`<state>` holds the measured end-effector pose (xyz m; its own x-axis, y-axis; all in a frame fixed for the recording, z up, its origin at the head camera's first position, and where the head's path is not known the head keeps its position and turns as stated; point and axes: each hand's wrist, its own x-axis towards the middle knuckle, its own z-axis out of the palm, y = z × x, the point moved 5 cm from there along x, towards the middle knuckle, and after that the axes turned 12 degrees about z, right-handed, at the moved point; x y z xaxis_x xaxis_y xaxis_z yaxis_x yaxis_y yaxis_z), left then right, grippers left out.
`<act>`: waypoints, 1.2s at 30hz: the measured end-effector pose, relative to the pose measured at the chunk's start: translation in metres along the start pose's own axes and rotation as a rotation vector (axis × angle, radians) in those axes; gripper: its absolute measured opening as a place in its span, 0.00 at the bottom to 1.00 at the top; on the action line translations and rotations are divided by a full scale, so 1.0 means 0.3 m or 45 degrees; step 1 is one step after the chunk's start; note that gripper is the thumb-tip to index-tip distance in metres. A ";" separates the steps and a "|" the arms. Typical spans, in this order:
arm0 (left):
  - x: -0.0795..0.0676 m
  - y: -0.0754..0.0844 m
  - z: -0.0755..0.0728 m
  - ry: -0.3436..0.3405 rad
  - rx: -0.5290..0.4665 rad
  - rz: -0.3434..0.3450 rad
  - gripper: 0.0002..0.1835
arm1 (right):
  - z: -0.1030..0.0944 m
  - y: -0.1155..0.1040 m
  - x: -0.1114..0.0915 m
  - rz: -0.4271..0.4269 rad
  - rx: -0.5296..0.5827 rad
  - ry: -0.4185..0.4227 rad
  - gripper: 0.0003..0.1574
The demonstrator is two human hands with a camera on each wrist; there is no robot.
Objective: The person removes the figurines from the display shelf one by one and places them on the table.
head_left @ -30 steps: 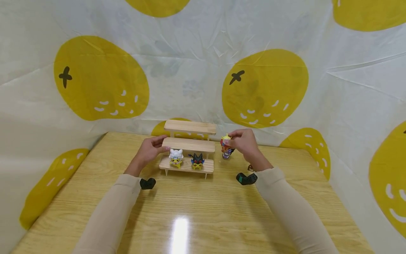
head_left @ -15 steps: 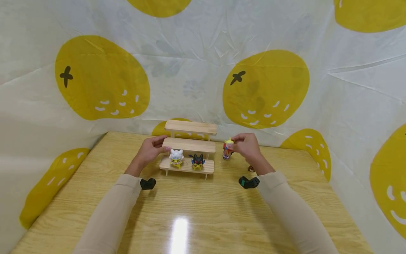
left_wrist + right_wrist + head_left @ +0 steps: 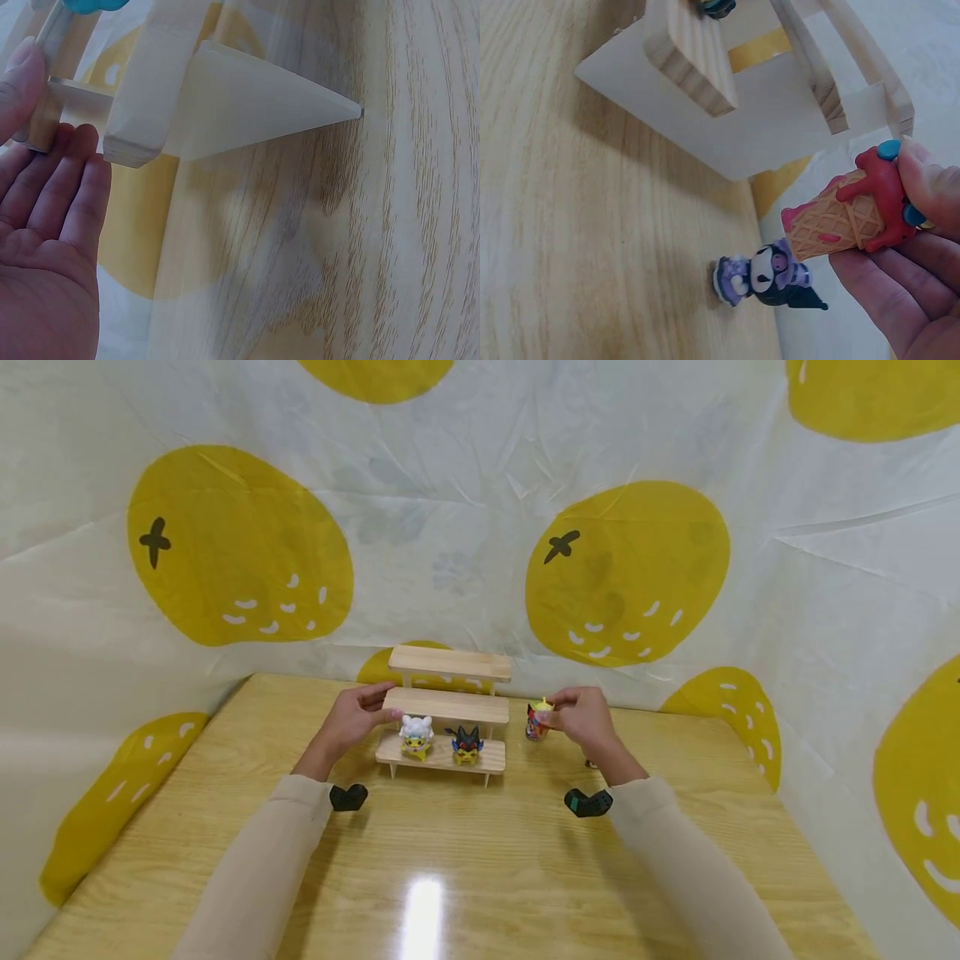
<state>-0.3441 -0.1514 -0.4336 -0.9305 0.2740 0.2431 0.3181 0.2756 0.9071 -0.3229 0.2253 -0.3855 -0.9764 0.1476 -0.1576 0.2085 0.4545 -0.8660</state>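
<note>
A three-tier wooden display stand [image 3: 446, 703] stands near the back of the table. My left hand [image 3: 352, 720] grips the left end of its middle shelf, thumb in front and fingers behind. To the stand's right, my right hand [image 3: 588, 718] pinches an ice-cream cone figurine [image 3: 847, 214] with a waffle cone, red drips and blue dots; in the head view its top is yellow. Beyond it in the right wrist view, a black-and-purple figurine [image 3: 761, 274] stands on the table. On the bottom shelf sit a white-hooded yellow figurine [image 3: 416, 737] and a dark-eared yellow one [image 3: 467, 745].
A patterned cloth [image 3: 450, 527] hangs close behind the table [image 3: 487, 860] and along both sides. Black wrist cameras [image 3: 588, 802] jut inward from both cuffs. A small brown item [image 3: 591, 765] shows partly behind my right wrist.
My right hand has moved slightly down and right, lowering the ice-cream cone figurine so it covers more of the black-and-purple one. My left hand and the stand have stayed put.
</note>
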 end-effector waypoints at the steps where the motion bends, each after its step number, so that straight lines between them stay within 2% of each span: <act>1: -0.001 -0.001 0.001 0.003 -0.002 -0.004 0.37 | 0.001 0.006 -0.001 0.001 -0.006 0.002 0.15; 9: 0.002 -0.002 0.006 0.001 0.001 0.002 0.37 | 0.004 0.035 -0.004 -0.003 -0.051 0.024 0.15; 22: 0.002 0.001 0.005 0.013 -0.004 0.004 0.37 | 0.006 0.065 -0.002 0.048 0.005 0.028 0.16; 36: -0.004 0.005 0.001 0.001 -0.036 0.011 0.37 | 0.014 0.100 0.015 -0.050 -0.008 0.023 0.18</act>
<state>-0.3426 -0.1511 -0.4327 -0.9279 0.2759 0.2509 0.3207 0.2472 0.9143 -0.3214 0.2361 -0.4142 -0.9827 0.1452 -0.1147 0.1701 0.4657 -0.8685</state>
